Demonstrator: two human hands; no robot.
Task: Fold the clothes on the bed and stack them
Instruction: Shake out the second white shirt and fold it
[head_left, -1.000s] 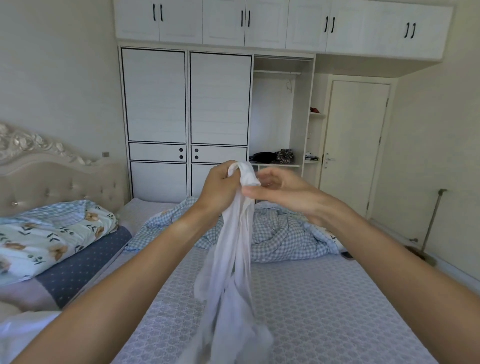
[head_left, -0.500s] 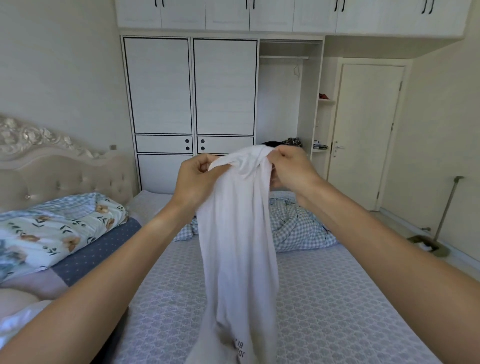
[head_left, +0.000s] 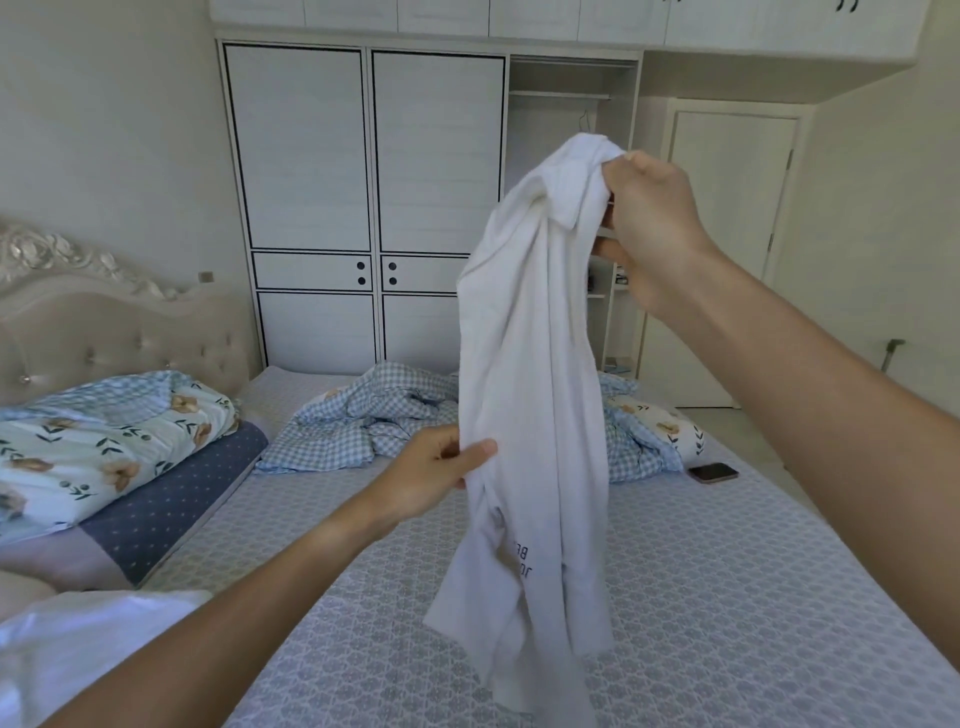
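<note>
Above the bed (head_left: 727, 597), you hold a white shirt (head_left: 535, 395) hanging lengthwise, bunched and twisted, not yet spread. Your right hand (head_left: 649, 228) is raised and curled round the top end of the cloth, gripping it in a closed fist. Your left hand (head_left: 436, 475) is lower, at mid-height, pinching the left edge between thumb and fingers. The bottom hem dangles just over the bedcover; contact with it cannot be confirmed. Dark lettering shows near the lower part, upside down.

Status, as a judgement: the fold has not begun; you look to be sorting out which end is which. No stack is visible yet.

Risks from here:
- The cloth is twisted along its length. If you lay it down this way, creases will likely get folded in.
- The left pinch takes only a thin edge. A shake could pull it free, leaving the shirt swinging from one hand.
- A phone (head_left: 712, 473) lies on the bed, to the right, just beside the checked quilt (head_left: 363, 415). Spreading the shirt wide on that side could cover or nudge it.
- The quilt takes up the far half, so flat room is limited to the near part.
</note>
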